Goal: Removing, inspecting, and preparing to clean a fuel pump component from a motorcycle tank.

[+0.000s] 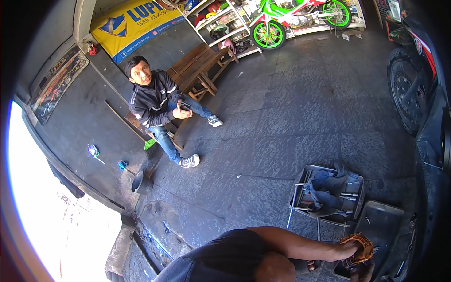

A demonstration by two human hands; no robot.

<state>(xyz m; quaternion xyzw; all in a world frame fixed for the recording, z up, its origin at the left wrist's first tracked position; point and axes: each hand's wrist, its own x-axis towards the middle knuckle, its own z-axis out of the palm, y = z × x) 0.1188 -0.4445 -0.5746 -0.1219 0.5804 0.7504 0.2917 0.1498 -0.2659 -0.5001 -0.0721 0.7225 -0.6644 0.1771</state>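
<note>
My left arm reaches to the lower right. There my left hand [346, 250] is closed on an orange-brown round part [365, 246] with a toothed rim. My right hand [362, 272] shows only in part, dark and close below that part; its fingers cannot be made out. Under and beside the hands lies a black tray [387, 210] with a small metal piece on it. Farther off, a grey tray [359, 199] carries a blue-grey cloth [326, 185] and several metal tools.
On a wooden bench [192, 66] at the left sits a person [155, 101] holding a phone. A broom [149, 142] and a black bucket [137, 182] are by the wall. A motorcycle wheel [406, 91] stands close on the right; a green-wheeled motorcycle [298, 19] stands far back.
</note>
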